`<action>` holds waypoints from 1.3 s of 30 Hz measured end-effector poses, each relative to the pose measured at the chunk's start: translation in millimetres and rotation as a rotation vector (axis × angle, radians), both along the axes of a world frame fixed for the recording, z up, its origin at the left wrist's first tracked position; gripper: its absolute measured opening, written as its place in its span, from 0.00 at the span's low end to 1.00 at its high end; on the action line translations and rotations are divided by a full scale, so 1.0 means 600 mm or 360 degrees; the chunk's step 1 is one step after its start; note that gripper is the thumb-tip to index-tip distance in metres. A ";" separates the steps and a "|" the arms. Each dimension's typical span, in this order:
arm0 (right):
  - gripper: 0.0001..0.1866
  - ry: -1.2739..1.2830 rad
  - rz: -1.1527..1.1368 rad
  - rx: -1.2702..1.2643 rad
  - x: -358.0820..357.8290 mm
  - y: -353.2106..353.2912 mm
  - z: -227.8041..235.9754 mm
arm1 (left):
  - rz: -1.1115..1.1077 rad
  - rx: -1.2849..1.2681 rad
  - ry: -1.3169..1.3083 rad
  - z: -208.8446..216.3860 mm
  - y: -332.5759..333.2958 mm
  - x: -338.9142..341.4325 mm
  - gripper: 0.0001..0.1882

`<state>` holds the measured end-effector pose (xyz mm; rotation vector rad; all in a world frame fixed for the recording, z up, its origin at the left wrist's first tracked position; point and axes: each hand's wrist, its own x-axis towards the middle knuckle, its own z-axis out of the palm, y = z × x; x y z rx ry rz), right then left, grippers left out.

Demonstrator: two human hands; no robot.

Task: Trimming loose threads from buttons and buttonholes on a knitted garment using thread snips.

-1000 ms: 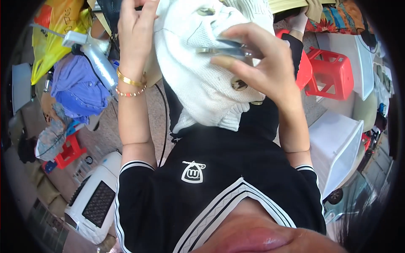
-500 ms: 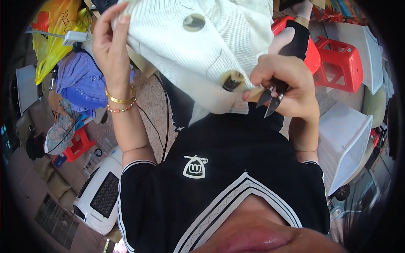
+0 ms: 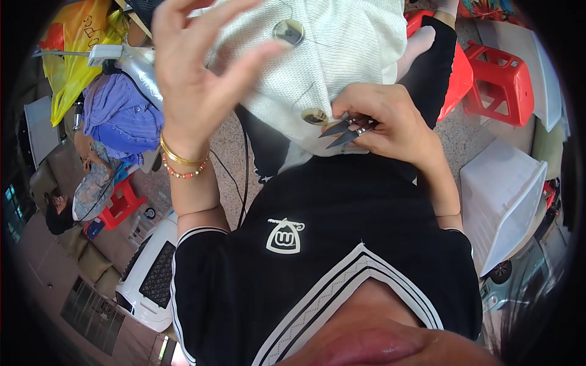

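Right hand (image 3: pixel 390 122) is curled firmly round a pair of dark thread snips (image 3: pixel 345 138), blades a bit apart and pointing left just below the lower button (image 3: pixel 314 116), fingertips right by the knit's edge, probably so the snips sit handy at that spot. Left hand (image 3: pixel 196 85) is wide open, fingers spread and blurry over the white knit cardigan (image 3: pixel 345 55), can't tell if it's touching. Cardigan's draped across the dark trousers (image 3: pixel 266 140), I'd guess so the legs prop it within easy reach.

Garment (image 3: pixel 342 55) on legs (image 3: pixel 436 85); bag (image 3: pixel 70 79) left, stool (image 3: pixel 522 91) right.
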<state>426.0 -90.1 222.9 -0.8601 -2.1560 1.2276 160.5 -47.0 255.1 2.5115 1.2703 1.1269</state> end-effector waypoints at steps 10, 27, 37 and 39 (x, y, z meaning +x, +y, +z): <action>0.16 -0.0069 -0.0056 -0.0042 0.007 0.008 0.012 | 0.0038 -0.0301 -0.0037 0.022 -0.008 0.063 0.14; 0.19 -0.0113 -0.0498 0.0398 -0.058 0.083 0.084 | -0.0077 -0.0236 -0.0990 -0.062 -0.017 0.035 0.06; 0.15 -0.0380 -0.0524 0.0678 -0.065 0.065 0.125 | -0.0069 -0.0255 -0.0894 -0.061 -0.018 0.035 0.06; 0.14 -0.0381 -0.0524 0.0696 -0.065 0.064 0.119 | -0.0083 -0.0252 -0.0860 -0.062 -0.017 0.036 0.06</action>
